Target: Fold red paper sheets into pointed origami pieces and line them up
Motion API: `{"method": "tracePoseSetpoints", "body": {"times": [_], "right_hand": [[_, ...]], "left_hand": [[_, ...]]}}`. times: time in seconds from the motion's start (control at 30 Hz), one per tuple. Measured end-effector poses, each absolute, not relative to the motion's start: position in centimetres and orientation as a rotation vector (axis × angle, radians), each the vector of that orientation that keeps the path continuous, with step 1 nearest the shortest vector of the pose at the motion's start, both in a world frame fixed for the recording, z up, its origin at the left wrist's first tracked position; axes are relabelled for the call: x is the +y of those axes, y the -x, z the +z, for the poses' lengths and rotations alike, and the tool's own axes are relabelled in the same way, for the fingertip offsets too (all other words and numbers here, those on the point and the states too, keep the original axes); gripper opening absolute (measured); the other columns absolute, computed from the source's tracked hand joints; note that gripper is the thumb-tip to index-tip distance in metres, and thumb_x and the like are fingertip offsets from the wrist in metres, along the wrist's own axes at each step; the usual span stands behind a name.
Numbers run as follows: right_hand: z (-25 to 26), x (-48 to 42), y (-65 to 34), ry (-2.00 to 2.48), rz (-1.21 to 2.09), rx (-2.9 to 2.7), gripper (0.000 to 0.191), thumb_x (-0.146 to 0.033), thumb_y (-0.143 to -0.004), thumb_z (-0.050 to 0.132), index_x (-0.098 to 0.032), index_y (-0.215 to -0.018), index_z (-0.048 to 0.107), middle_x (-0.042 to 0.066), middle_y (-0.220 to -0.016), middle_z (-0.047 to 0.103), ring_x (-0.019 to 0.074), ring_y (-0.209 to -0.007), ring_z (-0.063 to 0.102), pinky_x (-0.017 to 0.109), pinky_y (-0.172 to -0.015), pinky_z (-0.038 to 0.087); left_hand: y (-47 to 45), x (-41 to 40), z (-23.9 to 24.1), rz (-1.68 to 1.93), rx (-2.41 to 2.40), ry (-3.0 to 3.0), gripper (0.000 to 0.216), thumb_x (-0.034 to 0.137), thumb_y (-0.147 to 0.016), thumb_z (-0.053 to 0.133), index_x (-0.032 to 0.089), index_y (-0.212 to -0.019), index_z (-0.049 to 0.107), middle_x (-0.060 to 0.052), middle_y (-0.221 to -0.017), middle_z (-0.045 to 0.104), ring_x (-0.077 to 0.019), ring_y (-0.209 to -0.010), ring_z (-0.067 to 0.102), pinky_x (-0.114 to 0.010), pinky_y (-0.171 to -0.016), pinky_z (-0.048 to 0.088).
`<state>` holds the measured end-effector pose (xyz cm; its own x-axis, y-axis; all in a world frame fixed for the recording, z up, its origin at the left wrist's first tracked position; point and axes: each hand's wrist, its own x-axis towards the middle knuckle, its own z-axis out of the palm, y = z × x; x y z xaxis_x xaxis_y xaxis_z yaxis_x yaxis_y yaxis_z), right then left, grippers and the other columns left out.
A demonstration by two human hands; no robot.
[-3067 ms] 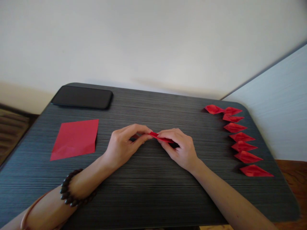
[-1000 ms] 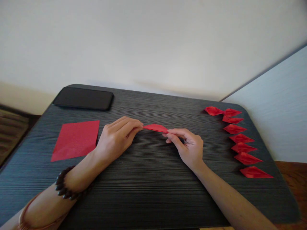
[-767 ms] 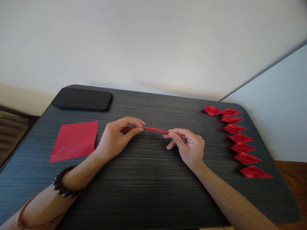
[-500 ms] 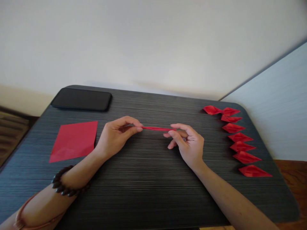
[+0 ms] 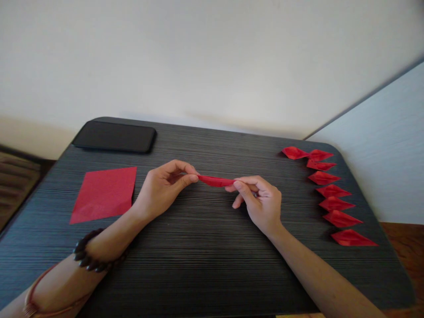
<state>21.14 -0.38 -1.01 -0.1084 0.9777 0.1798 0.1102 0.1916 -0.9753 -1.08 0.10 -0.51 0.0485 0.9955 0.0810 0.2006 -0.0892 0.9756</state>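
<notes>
A narrow folded red paper (image 5: pixel 216 181) is held up between my two hands over the middle of the table. My left hand (image 5: pixel 166 187) pinches its left tip between thumb and fingers. At the other end, the thumb and forefinger of my right hand (image 5: pixel 259 196) close on the right tip, while the remaining fingers curl beneath. A flat red square of paper (image 5: pixel 104 194) lies beside my left wrist. Off to the right stands a column of several folded red paper boats (image 5: pixel 332 191), pointed at their ends.
A black smartphone (image 5: pixel 114 137) lies at the table's far left corner. The dark ridged table (image 5: pixel 198 265) has rounded corners. Behind it rises a pale wall (image 5: pixel 212 57), and a light panel (image 5: pixel 394 145) stands along the right side.
The folded paper has tilted so that its side face shows, where before only a thin edge was visible. My right fingers have closed in on its right tip.
</notes>
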Motion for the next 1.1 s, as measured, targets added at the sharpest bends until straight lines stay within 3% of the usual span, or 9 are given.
{"method": "tracePoseSetpoints", "body": {"times": [0.13,0.43,0.6,0.83,0.97,1.1], "right_hand": [[-1.0,-0.4,-21.1,1.098,1.058,-1.455,0.010,-0.029,-0.083,0.063,-0.020,-0.086,0.063,0.001,-0.075,0.074,0.0102,-0.041,0.061,0.023,-0.041,0.050],[-0.7,-0.5,-21.2,1.076,1.004,-1.575,0.005,-0.025,-0.086,0.060,-0.020,-0.085,0.062,0.000,-0.075,0.073,0.0097,-0.048,0.063,0.022,-0.049,0.053],[-1.1,-0.9,-20.9,1.070,0.845,-1.613,0.005,-0.023,-0.083,0.063,-0.020,-0.086,0.063,0.002,-0.079,0.074,0.0125,-0.056,0.068,0.025,-0.053,0.055],[-0.9,-1.3,-20.3,0.971,0.560,-1.910,0.006,-0.023,-0.081,0.064,-0.020,-0.086,0.064,-0.002,-0.065,0.070,0.0103,-0.053,0.064,0.022,-0.054,0.050],[-0.5,-1.1,-20.3,0.919,0.696,-2.020,0.015,-0.032,-0.082,0.061,-0.019,-0.087,0.063,-0.002,-0.068,0.067,0.0095,-0.056,0.060,0.023,-0.059,0.048],[-0.7,-0.8,-20.2,1.025,0.844,-1.999,0.018,-0.036,-0.083,0.061,-0.019,-0.075,0.059,-0.003,-0.063,0.064,0.0081,-0.054,0.055,0.021,-0.056,0.043]], "left_hand": [[1.0,0.1,-0.6,1.128,1.246,-1.375,0.020,0.030,-0.077,0.069,0.016,-0.090,0.063,-0.005,-0.089,0.070,-0.0141,-0.073,0.066,-0.028,-0.073,0.054],[1.2,0.2,-0.5,1.102,1.355,-1.341,0.019,0.034,-0.074,0.072,0.015,-0.077,0.066,-0.005,-0.083,0.073,-0.0179,-0.078,0.069,-0.030,-0.074,0.056],[-0.3,-0.1,0.1,1.116,1.248,-1.021,0.033,0.036,-0.079,0.067,0.015,-0.103,0.057,-0.008,-0.096,0.072,-0.0216,-0.087,0.070,-0.032,-0.068,0.060],[-1.3,-0.7,0.2,1.073,1.123,-1.011,0.037,0.034,-0.079,0.068,0.016,-0.109,0.059,-0.010,-0.112,0.068,-0.0224,-0.101,0.066,-0.037,-0.089,0.055],[-1.5,-0.8,0.4,1.048,1.115,-1.095,0.045,0.031,-0.080,0.066,0.017,-0.121,0.055,-0.009,-0.117,0.066,-0.0219,-0.108,0.062,-0.038,-0.098,0.048],[-2.0,-1.2,0.7,0.927,1.080,-1.153,0.046,0.030,-0.081,0.065,0.017,-0.124,0.055,-0.007,-0.119,0.065,-0.0210,-0.108,0.062,-0.035,-0.099,0.046]]}}
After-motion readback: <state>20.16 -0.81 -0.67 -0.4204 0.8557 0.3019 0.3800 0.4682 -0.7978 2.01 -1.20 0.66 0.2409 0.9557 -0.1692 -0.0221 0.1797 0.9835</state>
